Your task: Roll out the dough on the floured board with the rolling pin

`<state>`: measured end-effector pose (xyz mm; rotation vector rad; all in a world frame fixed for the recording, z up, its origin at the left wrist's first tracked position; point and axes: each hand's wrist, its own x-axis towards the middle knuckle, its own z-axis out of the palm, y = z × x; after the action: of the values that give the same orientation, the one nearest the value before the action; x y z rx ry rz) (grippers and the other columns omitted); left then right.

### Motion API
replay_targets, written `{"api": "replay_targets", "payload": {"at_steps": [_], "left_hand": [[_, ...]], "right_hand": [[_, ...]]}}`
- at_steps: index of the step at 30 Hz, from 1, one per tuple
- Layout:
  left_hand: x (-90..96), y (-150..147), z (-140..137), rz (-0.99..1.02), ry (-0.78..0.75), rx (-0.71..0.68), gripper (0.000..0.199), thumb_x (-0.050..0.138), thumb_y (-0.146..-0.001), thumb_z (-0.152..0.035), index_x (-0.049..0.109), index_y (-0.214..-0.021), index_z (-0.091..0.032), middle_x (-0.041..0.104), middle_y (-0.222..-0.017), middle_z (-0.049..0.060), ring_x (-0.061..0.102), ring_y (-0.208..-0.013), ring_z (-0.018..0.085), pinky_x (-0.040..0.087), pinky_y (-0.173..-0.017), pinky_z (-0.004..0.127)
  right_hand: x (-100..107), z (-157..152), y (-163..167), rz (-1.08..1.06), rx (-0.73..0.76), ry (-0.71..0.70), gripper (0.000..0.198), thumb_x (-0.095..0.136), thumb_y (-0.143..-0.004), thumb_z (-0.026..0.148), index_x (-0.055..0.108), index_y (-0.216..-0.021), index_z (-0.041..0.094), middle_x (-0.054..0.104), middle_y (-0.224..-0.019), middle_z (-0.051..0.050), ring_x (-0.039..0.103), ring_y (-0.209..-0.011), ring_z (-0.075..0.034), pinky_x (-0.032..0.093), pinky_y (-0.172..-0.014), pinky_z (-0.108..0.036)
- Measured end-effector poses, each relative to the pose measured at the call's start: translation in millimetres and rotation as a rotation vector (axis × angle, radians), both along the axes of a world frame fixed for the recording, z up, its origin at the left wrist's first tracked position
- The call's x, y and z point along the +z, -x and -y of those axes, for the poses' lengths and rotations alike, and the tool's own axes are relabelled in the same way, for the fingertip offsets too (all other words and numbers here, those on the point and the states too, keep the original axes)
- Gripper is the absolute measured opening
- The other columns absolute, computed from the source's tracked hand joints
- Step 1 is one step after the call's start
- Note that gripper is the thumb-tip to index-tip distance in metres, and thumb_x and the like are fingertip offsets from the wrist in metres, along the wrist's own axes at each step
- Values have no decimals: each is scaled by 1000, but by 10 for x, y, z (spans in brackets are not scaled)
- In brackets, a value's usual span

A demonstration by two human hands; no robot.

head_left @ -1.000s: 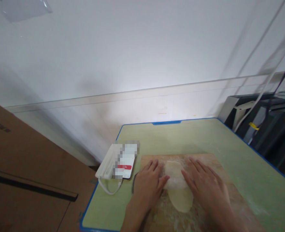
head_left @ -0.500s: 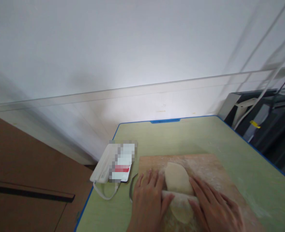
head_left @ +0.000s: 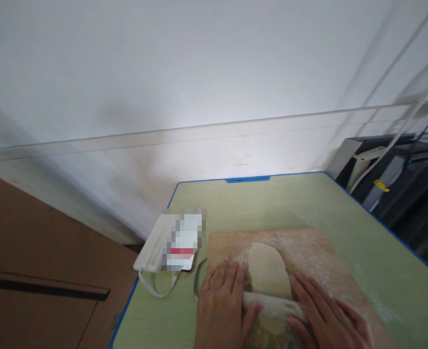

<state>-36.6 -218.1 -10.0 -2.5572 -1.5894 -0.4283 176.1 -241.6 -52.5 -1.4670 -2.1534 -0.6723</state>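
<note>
Hands, two, apart from each other: left hand [head_left: 219, 308] and right hand [head_left: 328, 312], fingers stretched out rather than curled, each laid over one end of the rolling pin, thumbs toward the near side.
Rolling pin [head_left: 274, 304], one: pale, lying crosswise over the dough.
Dough [head_left: 268, 269], one flat sheet: on the board between the hands, the longer part beyond the pin, a short rounded part on the near side.
Board [head_left: 308, 240], one: wooden, flour-smeared.
Table [head_left: 264, 206], one: green top, blue rim, one blue handle [head_left: 248, 180] at the far edge.
Phone [head_left: 182, 247], one: partly blurred, face up, left of the board.
White slab [head_left: 157, 247], one: just beside the phone, at the table's left edge; one looped cord [head_left: 159, 293] at its near end.
Curved strip [head_left: 197, 281], one: grey, just left of the board; what it belongs to is hidden.
Cardboard [head_left: 28, 247]: brown, left of the table.
Yellow tag [head_left: 381, 185], one: among dark gear right of the table.
Edges and room: the dough stops short of the board's far edge; the left hand covers part of the board's left edge. Broad stretches of tabletop run beyond the board and to its right; a narrower strip separates board and phone.
</note>
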Motion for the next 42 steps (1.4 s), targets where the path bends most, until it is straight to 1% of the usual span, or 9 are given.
{"api": "replay_targets", "payload": {"at_steps": [3, 7, 10, 17, 24, 29, 33, 38, 42], "left_hand": [[-30, 29, 38, -1, -30, -18, 51, 44, -83, -51, 51, -121, -18, 54, -122, 3, 50, -110, 23, 37, -88, 36], [-67, 59, 91, -8, -30, -43, 53, 46, -83, -49, 46, -125, -18, 49, -127, 3, 47, -115, 21, 39, -82, 31], [-107, 82, 132, -36, -61, -46, 55, 47, -82, -48, 44, -127, -16, 46, -130, 5, 46, -116, 21, 39, -80, 30], [-176, 136, 243, -123, -76, -78, 67, 53, -77, -41, 32, -134, -12, 36, -137, 8, 38, -122, 24, 36, -83, 31], [-230, 193, 360, -145, -57, -89, 76, 55, -76, -37, 19, -139, -15, 31, -139, 6, 32, -126, 24, 36, -85, 30], [-251, 226, 429, -157, -109, -118, 68, 53, -78, -36, 26, -137, -15, 32, -139, 5, 31, -126, 24, 36, -87, 30], [-224, 184, 404, -113, -95, -88, 59, 51, -80, -32, 32, -135, -18, 36, -137, 4, 35, -124, 23, 37, -85, 29], [-106, 15, 270, 31, -24, 66, 42, 50, -82, -36, 49, -122, -23, 52, -125, 2, 47, -113, 22, 39, -87, 35], [37, -97, 126, 83, 93, 180, 34, 49, -83, -32, 54, -116, -21, 56, -121, 3, 49, -111, 22, 37, -92, 39]], "right_hand": [[-40, 20, -9, 7, 16, -22, 64, 39, -82, 45, 26, -138, 18, 67, -101, -8, 64, -83, -23, 36, -65, -36], [-113, 78, -3, 10, -6, -10, 52, 42, -81, 46, 46, -124, 19, 65, -106, -9, 62, -90, -25, 35, -71, -38], [-104, 110, 31, -31, -34, -42, 43, 40, -81, 44, 52, -115, 19, 65, -106, -9, 61, -91, -26, 34, -73, -40], [-52, 115, -30, 55, 53, -116, 42, 48, -77, 45, 58, -106, 17, 67, -102, -8, 61, -89, -23, 33, -73, -36], [-105, 217, -80, 66, 18, -91, 45, 46, -79, 42, 51, -119, 23, 62, -111, -2, 62, -89, -20, 32, -74, -35], [-106, 295, -124, 9, 64, -28, 56, 49, -79, 39, 38, -131, 23, 63, -110, -2, 63, -89, -20, 35, -71, -34], [-50, 244, -145, -9, 116, 24, 52, 48, -80, 41, 42, -127, 21, 60, -116, -3, 58, -100, -20, 38, -72, -32], [57, 31, -125, 2, 144, 93, 47, 44, -83, 45, 48, -120, 16, 57, -120, -7, 51, -111, -21, 39, -82, -33], [83, -147, -83, -19, 98, 145, 47, 38, -87, 47, 48, -122, 18, 55, -123, -6, 48, -113, -22, 35, -92, -39]]}}
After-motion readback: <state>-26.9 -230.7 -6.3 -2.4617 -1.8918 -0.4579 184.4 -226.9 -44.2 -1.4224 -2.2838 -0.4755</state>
